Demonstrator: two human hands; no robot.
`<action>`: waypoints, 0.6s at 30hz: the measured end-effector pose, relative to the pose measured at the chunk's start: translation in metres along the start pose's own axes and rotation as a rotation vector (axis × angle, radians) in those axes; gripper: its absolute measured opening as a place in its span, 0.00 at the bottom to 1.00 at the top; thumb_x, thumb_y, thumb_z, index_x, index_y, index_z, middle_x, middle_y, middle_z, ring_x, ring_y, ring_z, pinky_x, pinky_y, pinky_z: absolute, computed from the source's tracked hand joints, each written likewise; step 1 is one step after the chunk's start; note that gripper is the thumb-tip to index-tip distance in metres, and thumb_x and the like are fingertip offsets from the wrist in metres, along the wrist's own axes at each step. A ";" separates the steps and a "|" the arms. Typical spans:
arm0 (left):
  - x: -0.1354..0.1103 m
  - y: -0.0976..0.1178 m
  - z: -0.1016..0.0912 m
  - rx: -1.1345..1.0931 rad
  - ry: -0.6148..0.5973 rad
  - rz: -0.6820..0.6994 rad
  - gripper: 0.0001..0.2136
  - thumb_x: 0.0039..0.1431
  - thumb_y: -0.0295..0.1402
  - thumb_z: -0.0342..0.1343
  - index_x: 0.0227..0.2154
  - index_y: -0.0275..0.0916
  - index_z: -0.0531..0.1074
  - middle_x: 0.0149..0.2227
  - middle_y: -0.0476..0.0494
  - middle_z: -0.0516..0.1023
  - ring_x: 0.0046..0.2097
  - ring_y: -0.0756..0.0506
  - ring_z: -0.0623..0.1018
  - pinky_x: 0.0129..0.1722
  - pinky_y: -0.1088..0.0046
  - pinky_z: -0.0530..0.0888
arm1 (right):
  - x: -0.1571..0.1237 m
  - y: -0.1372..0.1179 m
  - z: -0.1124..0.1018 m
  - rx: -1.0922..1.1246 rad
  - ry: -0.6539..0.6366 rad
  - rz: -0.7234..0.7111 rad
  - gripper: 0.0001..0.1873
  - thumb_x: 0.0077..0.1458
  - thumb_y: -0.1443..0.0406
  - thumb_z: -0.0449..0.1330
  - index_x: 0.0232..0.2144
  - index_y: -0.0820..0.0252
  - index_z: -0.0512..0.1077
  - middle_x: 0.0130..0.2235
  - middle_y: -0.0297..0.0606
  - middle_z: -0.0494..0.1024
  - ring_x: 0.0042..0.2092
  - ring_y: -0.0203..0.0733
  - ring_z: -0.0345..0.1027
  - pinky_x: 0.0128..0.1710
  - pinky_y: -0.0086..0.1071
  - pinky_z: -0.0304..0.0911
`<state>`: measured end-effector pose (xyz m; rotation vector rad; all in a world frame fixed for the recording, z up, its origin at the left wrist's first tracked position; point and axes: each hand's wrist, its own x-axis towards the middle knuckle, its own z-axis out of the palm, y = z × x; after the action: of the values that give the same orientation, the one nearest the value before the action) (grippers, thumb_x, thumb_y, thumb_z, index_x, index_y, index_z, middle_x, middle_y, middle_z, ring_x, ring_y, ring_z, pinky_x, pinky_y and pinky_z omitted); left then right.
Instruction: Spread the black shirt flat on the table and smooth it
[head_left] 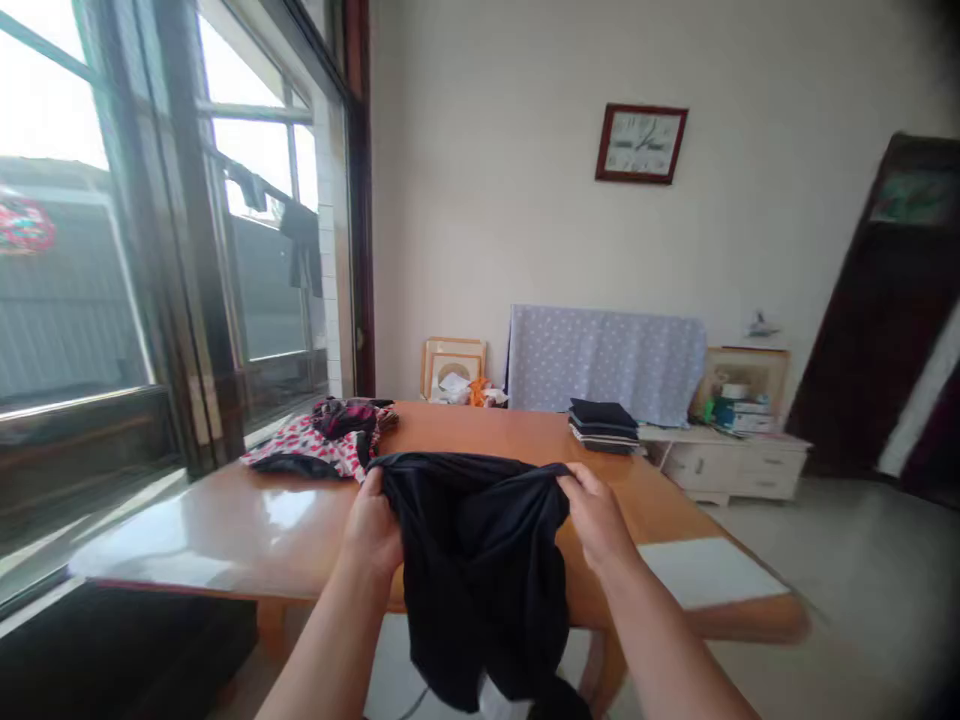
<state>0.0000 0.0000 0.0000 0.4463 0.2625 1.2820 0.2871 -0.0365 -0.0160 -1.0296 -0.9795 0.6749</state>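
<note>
A black garment point(487, 570) hangs stretched between my two hands in front of the table's near edge. My left hand point(373, 520) grips its upper left corner, fingers closed on the cloth. At the upper right corner, my right hand point(596, 515) pinches the fabric between thumb and fingers. The top edge is pulled wide and sags in the middle; the lower part drops below the tabletop. What kind of garment it is I cannot tell. A white patch point(501, 700) shows at its bottom.
The wooden table point(465, 430) bears a heap of patterned clothes point(330, 440) on the left, a folded dark stack point(602, 425) at the back right and a white sheet point(709, 572) at the right. Behind stand a cloth-draped object point(600, 360) and a white cabinet point(739, 470). Windows line the left.
</note>
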 end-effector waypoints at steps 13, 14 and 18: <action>0.007 0.013 -0.012 -0.019 0.268 0.119 0.17 0.65 0.31 0.46 0.50 0.29 0.74 0.37 0.34 0.84 0.37 0.40 0.84 0.46 0.59 0.80 | 0.029 -0.045 -0.033 0.666 0.012 0.244 0.05 0.56 0.63 0.60 0.32 0.56 0.76 0.37 0.37 0.84 0.42 0.47 0.78 0.45 0.43 0.74; 0.007 0.014 -0.012 -0.012 0.279 0.130 0.17 0.65 0.31 0.46 0.50 0.29 0.74 0.37 0.34 0.83 0.37 0.40 0.84 0.45 0.59 0.80 | 0.029 -0.048 -0.034 0.678 0.014 0.243 0.05 0.56 0.64 0.59 0.32 0.56 0.75 0.37 0.38 0.84 0.42 0.47 0.78 0.45 0.44 0.74; 0.012 0.021 -0.005 0.041 0.299 0.155 0.18 0.66 0.32 0.45 0.49 0.29 0.75 0.37 0.34 0.83 0.37 0.40 0.84 0.45 0.59 0.80 | 0.037 -0.058 -0.032 0.684 0.057 0.248 0.04 0.58 0.64 0.58 0.32 0.57 0.72 0.36 0.40 0.83 0.40 0.46 0.78 0.44 0.45 0.75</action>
<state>-0.0168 0.0170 0.0058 0.3132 0.5142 1.4977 0.3326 -0.0399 0.0440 -0.5569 -0.5047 1.0853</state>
